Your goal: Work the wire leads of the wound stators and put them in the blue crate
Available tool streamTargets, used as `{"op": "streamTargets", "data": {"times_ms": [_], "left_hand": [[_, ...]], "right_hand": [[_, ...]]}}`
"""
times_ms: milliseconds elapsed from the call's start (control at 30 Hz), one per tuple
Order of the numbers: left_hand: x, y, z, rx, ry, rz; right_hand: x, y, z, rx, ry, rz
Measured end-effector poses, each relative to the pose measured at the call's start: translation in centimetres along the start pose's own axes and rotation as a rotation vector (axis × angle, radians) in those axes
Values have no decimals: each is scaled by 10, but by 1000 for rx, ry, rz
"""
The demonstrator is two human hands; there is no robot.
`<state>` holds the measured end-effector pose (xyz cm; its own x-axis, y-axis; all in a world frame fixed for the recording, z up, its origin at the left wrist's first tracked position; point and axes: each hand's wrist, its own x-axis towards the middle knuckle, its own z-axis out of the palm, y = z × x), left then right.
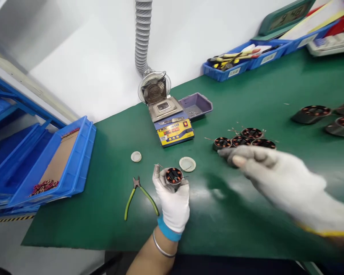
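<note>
My left hand point(172, 202), in a white glove with a grey palm and a blue cuff, is wrapped around a motor stator point(174, 175). This stator is a short metal cylinder with copper windings and thin wire leads, its open end facing up. My right hand point(263, 168), gloved too and blurred by motion, is over the table with thumb and fingers pinched together; whatever may be between them is hidden. Just beyond its fingertips stands a group of several stators point(240, 140) with leads sticking out. Green-handled cutting pliers point(136, 184) lie left of my left hand.
A yellow-and-blue solder pot point(174, 131) stands under a fume hose point(143, 34), beside a purple tray point(199, 105). Small white dishes point(187, 164) point(136, 156) sit before it. Blue bins point(226, 72) line the back; a blue crate point(80, 164) is left. More stators point(312, 114) stand right.
</note>
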<state>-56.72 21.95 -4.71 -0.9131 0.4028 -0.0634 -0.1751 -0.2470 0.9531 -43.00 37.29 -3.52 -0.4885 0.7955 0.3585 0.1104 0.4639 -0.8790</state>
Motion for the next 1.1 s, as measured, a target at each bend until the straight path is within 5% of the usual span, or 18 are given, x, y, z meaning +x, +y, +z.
{"op": "streamTargets", "data": {"times_ms": [200, 467, 900, 1100], "left_hand": [[-3, 0, 6, -87, 26, -195], [0, -6, 1, -86, -3, -222], [-1, -3, 6, -7, 42, -110], [-11, -11, 7, 140, -53, -72]], "right_hand": [[-55, 1, 55, -134, -168, -345], [-33, -5, 55, -103, -98, -83], [-53, 4, 76, -33, -196, 1], [-64, 17, 100, 0, -159, -109]]}}
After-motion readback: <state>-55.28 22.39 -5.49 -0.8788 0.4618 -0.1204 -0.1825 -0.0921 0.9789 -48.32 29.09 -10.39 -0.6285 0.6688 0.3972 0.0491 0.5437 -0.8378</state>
